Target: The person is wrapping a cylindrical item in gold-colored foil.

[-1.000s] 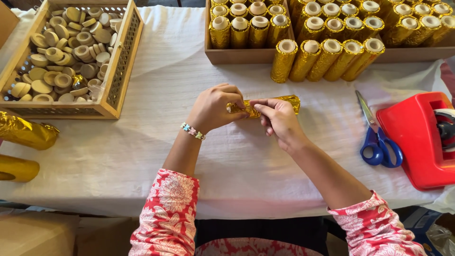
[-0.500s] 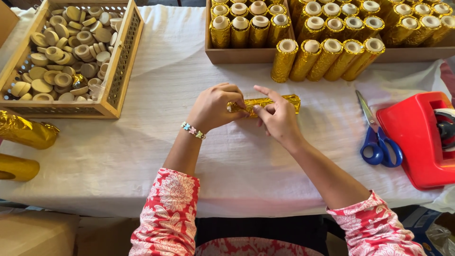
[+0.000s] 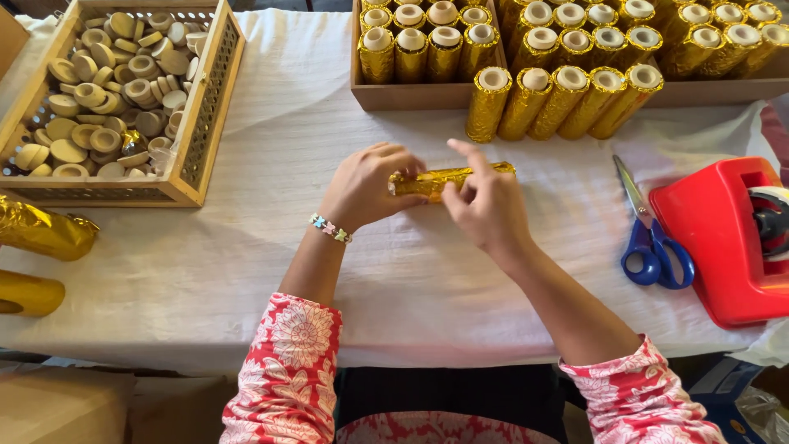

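Wooden crate (image 3: 209, 99), upper left: light timber frame, perforated lattice side wall. Filled with a loose heap of small round wooden caps (image 3: 99, 99), pale tan, flat discs with shallow rims, lying at all angles.

Cardboard tray (image 3: 411, 96), upper centre to right edge: brown, low-walled. Holds upright rows of gold-foil-wrapped cylinders (image 3: 427, 49), crinkled shiny foil, each showing a pale round end on top. Four more of the same wrapped cylinders (image 3: 559, 103) lie tilted just in front of the tray, leaning side by side against its front wall.

Surface (image 3: 246, 271): covered in white cloth, faintly ribbed, some creases.

Centre: left hand (image 3: 366, 185) curled around one end of a gold-foil cylinder (image 3: 448, 179), fingers closed on it. Right hand (image 3: 485, 205) grips the middle of the same cylinder with thumb and lower fingers; index finger lifted and extended. Cylinder lies roughly level, held just above the cloth, between the tray and the person. Beaded bracelet (image 3: 330, 228) on the left wrist; red floral sleeves (image 3: 288, 370).

Right: blue-handled scissors (image 3: 649, 238) flat on the cloth, blades closed, just beside a red plastic tape dispenser (image 3: 723, 238).

Far left edge: crumpled gold foil (image 3: 41, 232) and below it a smooth gold roll (image 3: 29, 293).
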